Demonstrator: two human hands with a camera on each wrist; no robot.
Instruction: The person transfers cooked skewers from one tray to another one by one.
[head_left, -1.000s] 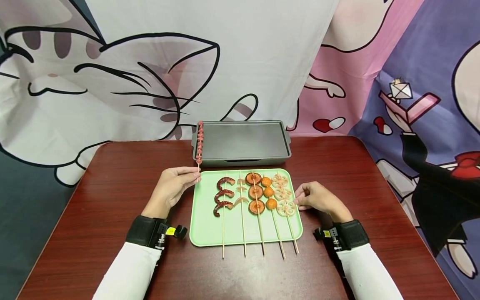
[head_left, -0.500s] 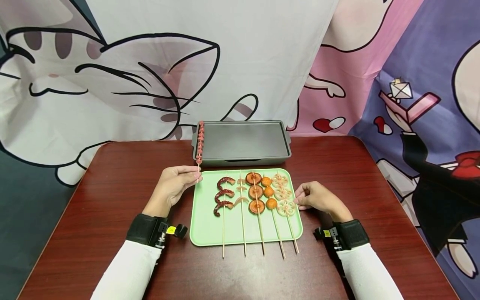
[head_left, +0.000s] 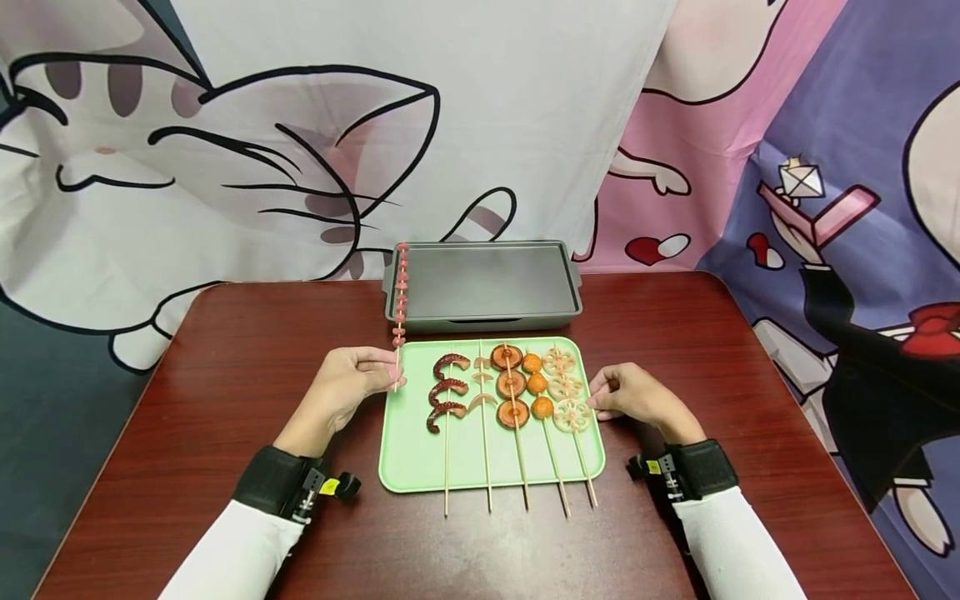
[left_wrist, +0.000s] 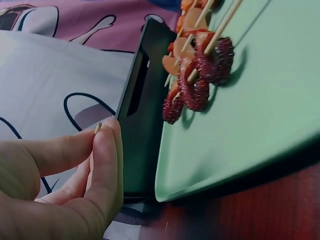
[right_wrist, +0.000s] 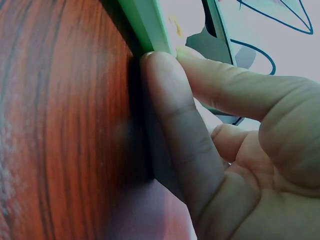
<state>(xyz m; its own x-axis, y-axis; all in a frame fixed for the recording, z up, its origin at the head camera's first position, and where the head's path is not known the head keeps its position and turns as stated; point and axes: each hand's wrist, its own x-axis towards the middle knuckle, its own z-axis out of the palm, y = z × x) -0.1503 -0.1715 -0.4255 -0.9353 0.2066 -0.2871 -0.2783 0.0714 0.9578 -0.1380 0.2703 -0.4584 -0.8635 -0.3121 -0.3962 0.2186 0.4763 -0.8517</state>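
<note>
My left hand (head_left: 347, 389) pinches the bare stick of a skewer of small pink sausage-like pieces (head_left: 401, 300). Its pieces overlap the left side of the grey griddle pan (head_left: 491, 283) in the head view. In the left wrist view the cut end of the stick (left_wrist: 98, 128) pokes out between thumb and finger. On the table lies a light green tray (head_left: 408, 454), and my right hand (head_left: 637, 398) grips its right rim between thumb and fingers. Side by side on it are skewers of octopus tentacles (head_left: 447, 387), pale slices (head_left: 482, 402), mushrooms (head_left: 512, 385), orange balls (head_left: 537, 384) and lotus root slices (head_left: 572, 415).
The griddle pan stands behind the tray at the back of the brown table (head_left: 225, 433). The skewers' stick ends jut over the tray's front rim. A printed cloth (head_left: 525, 108) hangs behind the table.
My left hand has drawn back slightly toward me, and the sausage skewer has come down with it. The right hand and the tray stay put.
</note>
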